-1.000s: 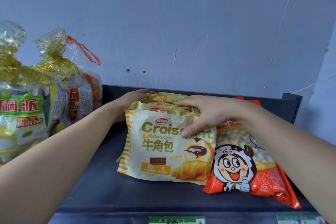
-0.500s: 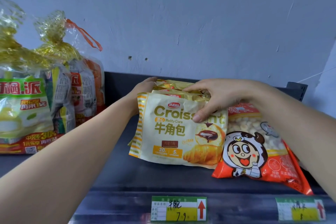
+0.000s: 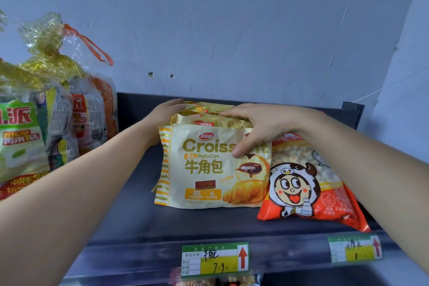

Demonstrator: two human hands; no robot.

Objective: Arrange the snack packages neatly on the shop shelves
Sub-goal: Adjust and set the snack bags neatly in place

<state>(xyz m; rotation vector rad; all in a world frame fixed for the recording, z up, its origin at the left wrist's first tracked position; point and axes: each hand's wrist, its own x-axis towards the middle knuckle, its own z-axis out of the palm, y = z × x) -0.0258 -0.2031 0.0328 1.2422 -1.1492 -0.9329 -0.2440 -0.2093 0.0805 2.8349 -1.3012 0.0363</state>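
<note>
cream plastic croissant packets (image 3: 209, 169) run front-to-back towards the dark metal shelf (image 3: 130, 216) back edge. right grip (image 3: 262, 130) clasps their tops, thumb in front. left grip (image 3: 167, 112) touches their rear-left, closure cannot be told.

A pale blue-grey painted wall (image 3: 232, 18) fills the upper view, scuffed and streaked, with 2 small dark holes (image 3: 151, 74) side by side. A thin wire (image 3: 394, 83) slants across its right part. Low down sit 2 green-and-yellow price labels: the middle label (image 3: 214, 260) has handwriting and a red up-arrow, and the right label (image 3: 355, 249) is blurred.
</note>
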